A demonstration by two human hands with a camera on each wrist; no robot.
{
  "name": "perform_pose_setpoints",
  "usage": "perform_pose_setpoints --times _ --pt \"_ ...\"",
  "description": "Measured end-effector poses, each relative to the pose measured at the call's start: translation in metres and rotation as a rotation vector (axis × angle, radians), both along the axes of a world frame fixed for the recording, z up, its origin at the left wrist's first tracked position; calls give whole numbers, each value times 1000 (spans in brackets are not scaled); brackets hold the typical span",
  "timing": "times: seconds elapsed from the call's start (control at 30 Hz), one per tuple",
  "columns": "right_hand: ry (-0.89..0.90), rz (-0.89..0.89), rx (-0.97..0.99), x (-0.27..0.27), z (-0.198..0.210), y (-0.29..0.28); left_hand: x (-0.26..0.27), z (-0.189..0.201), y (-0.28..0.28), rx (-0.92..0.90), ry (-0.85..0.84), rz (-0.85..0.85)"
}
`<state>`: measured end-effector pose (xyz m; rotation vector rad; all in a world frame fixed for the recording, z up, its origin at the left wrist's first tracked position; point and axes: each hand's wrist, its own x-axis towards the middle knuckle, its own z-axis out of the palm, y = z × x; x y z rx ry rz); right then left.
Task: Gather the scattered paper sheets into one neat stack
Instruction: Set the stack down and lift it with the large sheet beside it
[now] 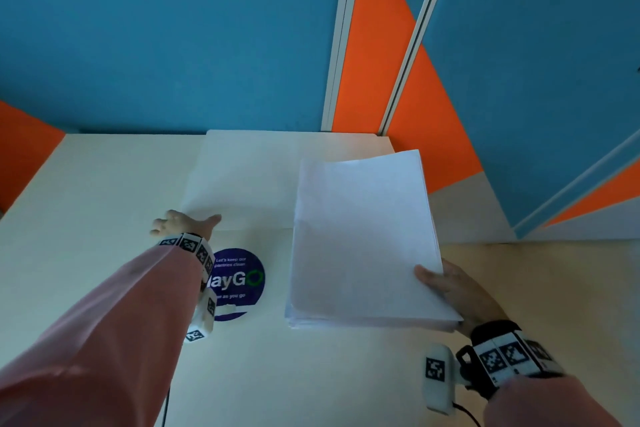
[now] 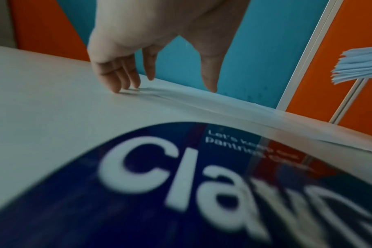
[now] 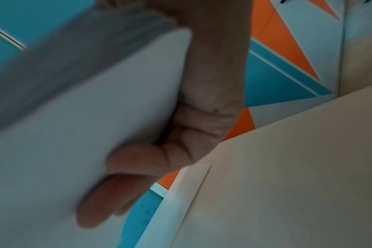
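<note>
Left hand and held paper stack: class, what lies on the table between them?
In the head view, between the left hand and the stack lie flat paper sheets and, nearer, a round blue sticker.

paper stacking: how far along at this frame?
Mostly done: the right hand grips a thick gathered stack by its near corner, held above the table. In hand: left hand fingertips touch the corner of the sheets still lying flat. Left: adding those and squaring up.

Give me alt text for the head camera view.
The right hand grips a thick paper stack above a pale table, while the left hand reaches for a loose sheet beyond a round blue sticker.
</note>
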<state>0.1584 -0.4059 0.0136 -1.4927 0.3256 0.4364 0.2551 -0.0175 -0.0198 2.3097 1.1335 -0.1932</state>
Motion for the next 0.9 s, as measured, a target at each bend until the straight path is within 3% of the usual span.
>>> perform_pose_setpoints --times 0.1,0.2,0.37,0.57,0.77,0.9 --pt "2 6 57 8 -8 -7 16 -6 -2 62 49 43" --pt "-4 -12 80 15 -17 -14 33 -15 3 93 217 -23" --pt "30 -28 95 24 -25 -19 58 -33 33 -90 294 -80" --pt "88 -26 49 24 -32 -16 57 -31 32 -186 133 -1" --pt "100 -21 27 13 -28 -13 24 -27 33 -359 30 -98" --pt "128 -17 29 -1 -21 -7 -15 -25 47 -340 -47 -127"
